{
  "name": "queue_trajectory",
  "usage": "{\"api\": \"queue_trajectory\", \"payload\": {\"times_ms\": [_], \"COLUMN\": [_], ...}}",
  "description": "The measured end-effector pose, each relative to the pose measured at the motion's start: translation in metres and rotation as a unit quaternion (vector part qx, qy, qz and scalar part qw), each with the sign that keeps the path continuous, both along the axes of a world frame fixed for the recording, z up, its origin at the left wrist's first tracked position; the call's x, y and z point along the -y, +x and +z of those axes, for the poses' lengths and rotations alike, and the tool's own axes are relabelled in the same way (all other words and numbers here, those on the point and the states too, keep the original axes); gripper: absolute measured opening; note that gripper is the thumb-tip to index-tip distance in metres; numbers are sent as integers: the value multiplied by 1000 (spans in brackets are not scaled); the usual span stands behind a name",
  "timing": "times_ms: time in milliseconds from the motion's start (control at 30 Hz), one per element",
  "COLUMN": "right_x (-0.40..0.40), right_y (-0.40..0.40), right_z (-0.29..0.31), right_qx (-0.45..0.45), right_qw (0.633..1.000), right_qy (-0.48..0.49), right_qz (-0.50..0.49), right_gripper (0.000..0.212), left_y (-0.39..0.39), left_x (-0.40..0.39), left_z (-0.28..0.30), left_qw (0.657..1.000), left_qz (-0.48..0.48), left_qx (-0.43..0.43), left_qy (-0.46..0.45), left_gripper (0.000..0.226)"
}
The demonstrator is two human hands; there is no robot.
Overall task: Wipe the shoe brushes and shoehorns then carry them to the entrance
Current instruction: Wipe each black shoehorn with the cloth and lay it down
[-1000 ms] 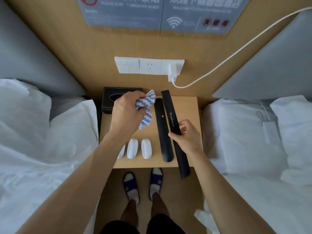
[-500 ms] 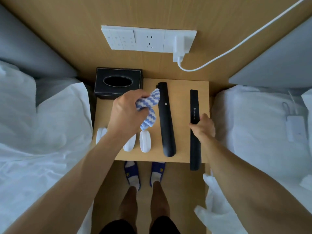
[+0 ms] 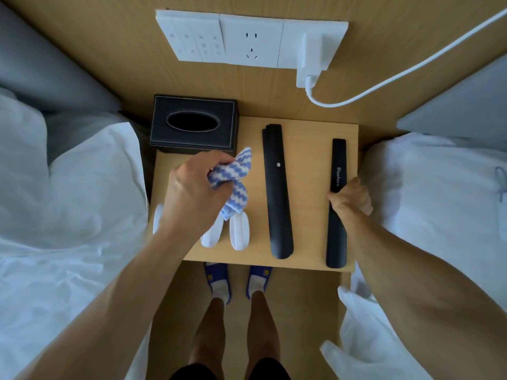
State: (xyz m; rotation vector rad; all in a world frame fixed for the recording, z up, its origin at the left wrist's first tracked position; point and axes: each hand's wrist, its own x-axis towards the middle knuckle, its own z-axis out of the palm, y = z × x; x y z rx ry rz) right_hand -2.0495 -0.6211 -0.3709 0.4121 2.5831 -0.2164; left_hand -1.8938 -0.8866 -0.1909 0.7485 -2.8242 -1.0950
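Two black shoehorns lie lengthwise on the wooden bedside table (image 3: 307, 187). The wider shoehorn (image 3: 277, 193) lies in the middle. The narrow one marked "Shoehorn" (image 3: 338, 165) lies near the right edge, and my right hand (image 3: 349, 198) grips it at mid-length. My left hand (image 3: 194, 193) hovers over the table's left part, holding a crumpled blue-and-white striped cloth (image 3: 236, 182). Three white shoe brushes (image 3: 239, 234) lie in a row at the front left, partly hidden under my left arm.
A black tissue box (image 3: 193, 124) stands at the table's back left. White bedding (image 3: 68, 201) flanks the table on both sides. A wall socket panel (image 3: 249, 39) with a plugged white charger and cable sits above. My feet in blue slippers (image 3: 238, 281) stand in front.
My right hand has carried the narrow shoehorn from beside the wide one to the table's right edge and laid it flat. The view has tilted down. My left hand still holds the cloth.
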Motion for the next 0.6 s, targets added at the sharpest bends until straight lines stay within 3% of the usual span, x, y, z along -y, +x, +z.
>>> {"api": "queue_trajectory", "payload": {"times_ms": [100, 167, 333, 600], "right_x": [8, 22, 84, 109], "right_y": [7, 21, 74, 87], "right_z": [6, 10, 11, 8], "right_qx": [-22, -44, 12, 79], "right_qw": [999, 996, 977, 992], "right_qy": [22, 20, -41, -53], "right_qz": [14, 77, 208, 82], "right_gripper": [71, 70, 69, 63], "left_y": [0, 1, 9, 40], "left_x": [1, 2, 11, 32], "left_z": [2, 3, 2, 4], "left_qw": [1000, 1000, 1000, 997], "left_qz": [7, 10, 16, 52], "left_qx": [-1, -5, -9, -30], "left_qy": [7, 11, 17, 47], "left_gripper": [27, 27, 28, 35]}}
